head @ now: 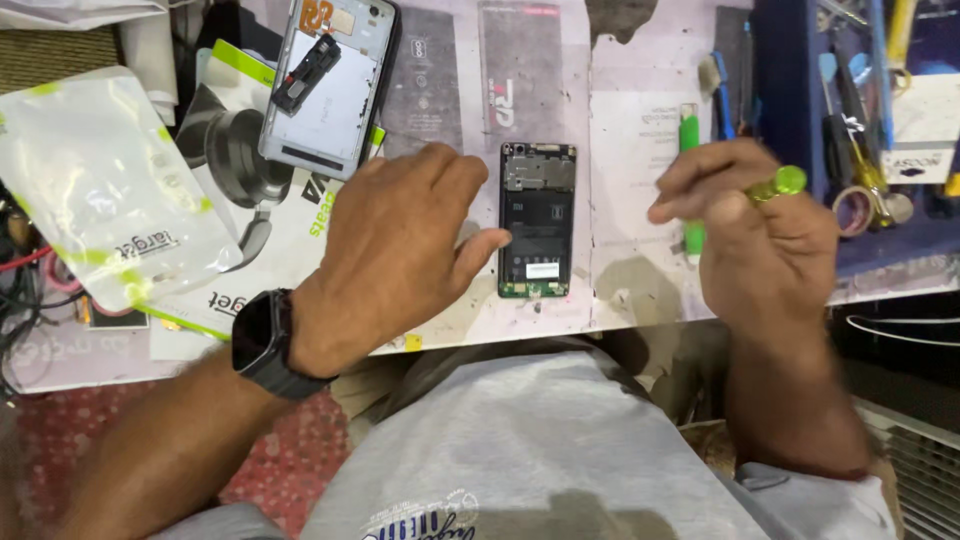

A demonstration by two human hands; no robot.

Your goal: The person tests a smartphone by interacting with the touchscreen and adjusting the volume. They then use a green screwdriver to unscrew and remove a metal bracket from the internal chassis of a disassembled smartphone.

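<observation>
The open left hand [400, 250] rests flat beside the opened black smartphone with exposed boards [537, 220] on the worktable [620, 120]; steady it while the right hand [760, 240] grips the green-handled screwdriver [778, 184] upright

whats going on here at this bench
A person sits at a cluttered repair bench. An opened phone lies face down with its insides showing. The left hand rests flat beside it, thumb touching its edge. The right hand holds a green-handled screwdriver up off the bench. A detached phone back cover lies further back.
</observation>
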